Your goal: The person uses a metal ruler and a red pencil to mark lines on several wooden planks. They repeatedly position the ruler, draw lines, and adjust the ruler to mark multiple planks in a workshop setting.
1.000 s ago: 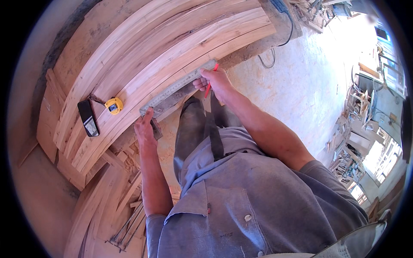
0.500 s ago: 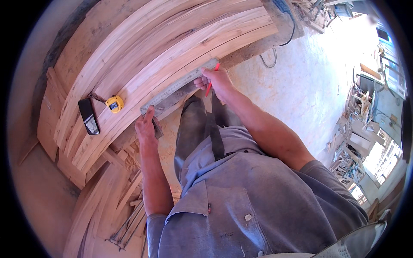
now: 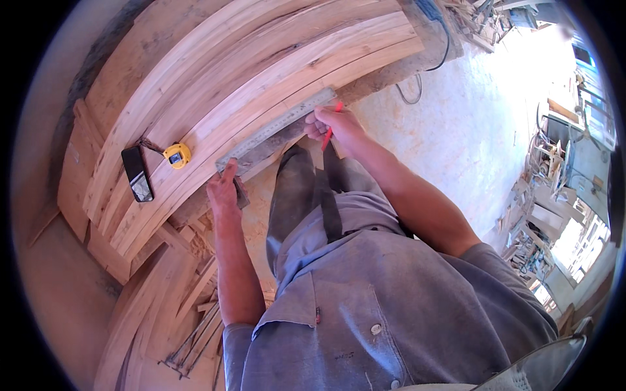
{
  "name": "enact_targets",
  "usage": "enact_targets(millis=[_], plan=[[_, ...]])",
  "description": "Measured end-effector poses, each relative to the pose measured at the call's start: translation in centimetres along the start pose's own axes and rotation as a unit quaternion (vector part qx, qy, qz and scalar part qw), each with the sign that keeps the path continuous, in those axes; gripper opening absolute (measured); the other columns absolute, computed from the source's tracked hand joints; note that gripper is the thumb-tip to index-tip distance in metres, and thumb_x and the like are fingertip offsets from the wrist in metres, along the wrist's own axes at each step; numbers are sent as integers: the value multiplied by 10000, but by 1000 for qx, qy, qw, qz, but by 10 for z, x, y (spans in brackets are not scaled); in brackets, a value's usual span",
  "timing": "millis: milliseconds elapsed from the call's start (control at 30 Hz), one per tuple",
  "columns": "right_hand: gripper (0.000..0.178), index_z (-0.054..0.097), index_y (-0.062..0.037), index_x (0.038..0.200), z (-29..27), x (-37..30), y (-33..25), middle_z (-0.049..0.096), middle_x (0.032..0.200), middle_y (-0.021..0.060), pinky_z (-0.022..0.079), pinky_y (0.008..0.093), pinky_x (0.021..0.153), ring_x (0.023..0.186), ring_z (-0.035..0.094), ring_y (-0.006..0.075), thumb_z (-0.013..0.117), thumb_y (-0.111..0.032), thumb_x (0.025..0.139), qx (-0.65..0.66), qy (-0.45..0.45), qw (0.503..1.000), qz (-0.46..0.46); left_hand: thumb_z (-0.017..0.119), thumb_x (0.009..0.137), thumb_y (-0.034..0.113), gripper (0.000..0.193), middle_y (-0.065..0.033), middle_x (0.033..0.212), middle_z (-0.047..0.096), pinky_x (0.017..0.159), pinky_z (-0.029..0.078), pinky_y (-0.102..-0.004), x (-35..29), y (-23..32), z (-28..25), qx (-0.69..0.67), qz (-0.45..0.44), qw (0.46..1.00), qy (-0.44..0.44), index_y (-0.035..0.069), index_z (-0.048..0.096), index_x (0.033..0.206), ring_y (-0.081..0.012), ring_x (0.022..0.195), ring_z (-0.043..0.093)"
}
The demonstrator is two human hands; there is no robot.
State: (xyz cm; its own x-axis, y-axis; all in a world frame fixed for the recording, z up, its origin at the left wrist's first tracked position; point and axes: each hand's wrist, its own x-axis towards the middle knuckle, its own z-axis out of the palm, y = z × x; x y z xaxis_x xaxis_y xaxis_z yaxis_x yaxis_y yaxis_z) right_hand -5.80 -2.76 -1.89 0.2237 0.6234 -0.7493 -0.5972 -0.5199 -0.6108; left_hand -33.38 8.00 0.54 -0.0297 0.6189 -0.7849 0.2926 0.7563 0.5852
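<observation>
While the shirt [image 3: 398, 313] fills the near foreground, a pocket flap [image 3: 287, 303] on its chest hides the pocket's contents. Beyond it the two hands are apart, each clamped on something. The left hand [image 3: 225, 189] grips the near-left end of the square [image 3: 277, 127], by the corner where blade meets stock. The marked blade lies along the table's near edge, at the outermost board; whether it rests flat there cannot be told. The right hand [image 3: 336, 127] is closed round the red pencil [image 3: 327, 138], near the blade's other end.

Below the table's left end are loose planks [image 3: 147, 313] and thin metal bars [image 3: 192, 339]. The table [image 3: 445, 49] itself carries long boards [image 3: 261, 81] side by side. On them, toward the table's left end, lie a tape [image 3: 179, 156] in a yellow case and, just beside it, a black phone [image 3: 138, 176]. A blue thing [image 3: 427, 9] sits near the table's far right corner. Across the floor [image 3: 463, 117], wood scraps [image 3: 548, 159] are heaped.
</observation>
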Motion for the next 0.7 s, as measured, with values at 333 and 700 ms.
enact_targets(millis=[333,700], plan=[[719,660,27,1011,4,-27,-100,696,854,99,484,275,635,729,641,150,337,-615,1027,-75,-258,962,-50,740,897,309,301,-51,551,516,372,414,-332,8,-9,-3,-8,17,1000,-1,50,608,821,-183,407,508],[94,633,-49,800,28,29,-59,601,706,-4,424,236,587,694,560,68,723,-65,779,-195,-71,943,-259,751,876,279,265,-43,592,513,369,415,-333,3,-4,-1,-5,32,999,6,62,601,887,-182,419,501]])
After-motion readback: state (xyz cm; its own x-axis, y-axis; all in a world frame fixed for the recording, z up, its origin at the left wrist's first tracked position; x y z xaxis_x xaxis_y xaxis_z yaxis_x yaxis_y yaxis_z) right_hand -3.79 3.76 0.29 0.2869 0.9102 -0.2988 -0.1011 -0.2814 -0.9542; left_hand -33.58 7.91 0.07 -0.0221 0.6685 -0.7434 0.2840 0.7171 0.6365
